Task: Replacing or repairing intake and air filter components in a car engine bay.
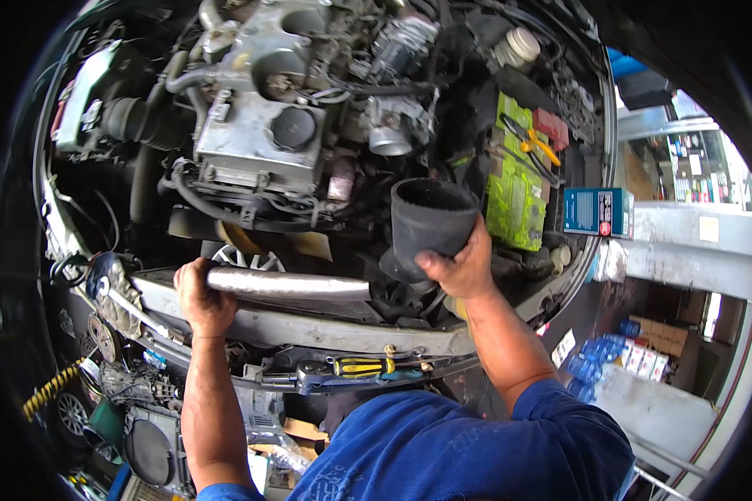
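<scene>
My left hand (205, 301) grips the left end of a long silver metal tube (309, 285), which lies crosswise over the front of the engine bay. In my right hand (464, 267) is a wide black rubber duct (426, 230), open end up, with my thumb on its side. The duct is just above the tube's right end, beside the green battery (505, 200). Whether the two touch I cannot tell. The engine (242, 134) with its black cap is above both hands. Below them runs the metal front crossmember (334, 334) of the car.
Yellow-handled pliers (539, 150) lie on the battery. A teal box (593, 209) stands at the right fender. A ratchet and screwdrivers (363, 367) lie along the front edge. Removed parts (150, 451) are at lower left, water bottles (585, 371) at lower right.
</scene>
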### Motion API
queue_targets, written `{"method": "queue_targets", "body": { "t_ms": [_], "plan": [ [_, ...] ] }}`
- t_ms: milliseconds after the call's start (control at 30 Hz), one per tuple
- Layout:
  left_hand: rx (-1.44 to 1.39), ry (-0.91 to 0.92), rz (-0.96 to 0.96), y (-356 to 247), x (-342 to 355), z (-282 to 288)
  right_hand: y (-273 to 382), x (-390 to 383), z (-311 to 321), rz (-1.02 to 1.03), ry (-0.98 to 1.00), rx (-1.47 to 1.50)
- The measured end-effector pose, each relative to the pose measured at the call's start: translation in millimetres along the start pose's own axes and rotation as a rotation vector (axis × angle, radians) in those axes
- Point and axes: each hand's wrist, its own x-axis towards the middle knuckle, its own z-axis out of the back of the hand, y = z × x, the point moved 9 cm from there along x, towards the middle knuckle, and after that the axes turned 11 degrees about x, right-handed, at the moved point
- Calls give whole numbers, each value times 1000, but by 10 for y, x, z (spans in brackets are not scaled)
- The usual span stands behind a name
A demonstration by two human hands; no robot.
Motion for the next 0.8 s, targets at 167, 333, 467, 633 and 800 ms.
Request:
{"method": "queue_targets", "body": {
  "t_ms": [167,333,467,633,800],
  "plan": [
    [-40,7,-29,98,-88,-72,-1,-335,153,33,7,-75],
    [-58,104,82,275,-225,-197,1,-596,159,57,181,-422],
    [-137,111,128,333,-258,-258,21,-586,182,144,192,-484],
    [-144,134,130,386,-276,-285,69,-545,182,210,106,-395],
    [-117,102,209,584,-369,-177,58,-228,71,161,108,-274]
  ]
}}
